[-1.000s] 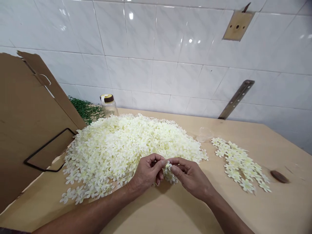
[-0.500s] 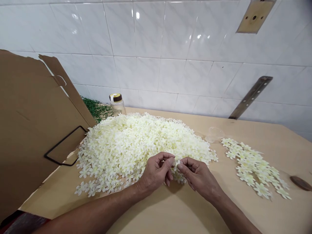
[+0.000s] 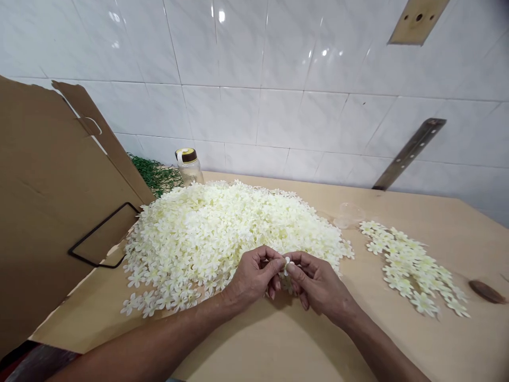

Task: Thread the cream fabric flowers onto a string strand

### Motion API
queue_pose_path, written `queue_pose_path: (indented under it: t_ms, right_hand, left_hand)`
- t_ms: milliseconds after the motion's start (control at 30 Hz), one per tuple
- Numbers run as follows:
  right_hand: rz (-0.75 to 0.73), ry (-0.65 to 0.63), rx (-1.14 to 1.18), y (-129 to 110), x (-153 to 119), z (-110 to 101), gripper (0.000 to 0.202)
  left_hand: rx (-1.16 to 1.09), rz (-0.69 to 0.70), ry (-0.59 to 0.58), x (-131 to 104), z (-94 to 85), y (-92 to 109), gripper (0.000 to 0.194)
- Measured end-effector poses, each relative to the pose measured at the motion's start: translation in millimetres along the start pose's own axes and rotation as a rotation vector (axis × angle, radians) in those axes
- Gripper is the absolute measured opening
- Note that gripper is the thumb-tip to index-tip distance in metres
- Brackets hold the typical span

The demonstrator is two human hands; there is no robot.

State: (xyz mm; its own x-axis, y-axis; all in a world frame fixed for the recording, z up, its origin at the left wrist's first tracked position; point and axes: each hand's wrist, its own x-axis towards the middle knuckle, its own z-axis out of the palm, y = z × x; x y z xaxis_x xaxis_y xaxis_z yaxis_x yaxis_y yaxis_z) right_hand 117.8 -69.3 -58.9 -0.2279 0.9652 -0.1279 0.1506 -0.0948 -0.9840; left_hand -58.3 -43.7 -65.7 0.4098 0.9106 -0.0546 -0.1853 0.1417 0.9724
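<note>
A small white flower (image 3: 287, 265) is pinched between both my hands at the front edge of a large heap of cream-white flowers (image 3: 222, 228). My left hand (image 3: 256, 273) grips its left side with thumb and forefinger, the other fingers curled below. From the right, my right hand (image 3: 316, 281) holds the same flower between thumb and forefinger. The two thumb tips are nearly touching. Fingers partly cover the flower. On the right, a smaller spread of similar flowers (image 3: 409, 262) lies flat on the table (image 3: 254, 350).
Cardboard (image 3: 51, 196) stands at the left with a black wire frame (image 3: 89, 233) against it. Behind the heap are a bottle (image 3: 190, 167) and green netting (image 3: 155, 175). A clear round item (image 3: 349, 215) and a brown oval object (image 3: 487, 291) lie toward the right.
The fingertips have drawn slightly closer around the flower, which now shows narrower, more edge-on. The whole view has shifted a little.
</note>
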Motion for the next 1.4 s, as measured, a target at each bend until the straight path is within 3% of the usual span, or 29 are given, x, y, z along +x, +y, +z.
queue_pose_path:
  t_ms: [300, 533, 700, 1100, 1400]
  right_hand:
    - [0.021, 0.140, -0.058, -3, -1, 1, 0.038]
    - [0.032, 0.086, -0.088, -6, -4, -1, 0.039]
    - [0.065, 0.051, -0.059, -1, -2, -1, 0.039]
    - [0.002, -0.032, -0.057, -12, -6, -8, 0.039]
    - [-0.058, 0.118, 0.031, -12, -4, -25, 0.037]
  left_hand:
    - [0.097, 0.085, 0.042, -3, 1.8, -7, 0.029]
    - [0.005, -0.043, -0.076, -3, 1.3, -1, 0.036]
    - [-0.044, -0.052, -0.122, -2, -0.4, -1, 0.036]
    - [-0.020, -0.037, -0.042, 1, -3.4, 6, 0.035]
    - [-0.064, -0.048, 0.024, 2, -1.2, 4, 0.036]
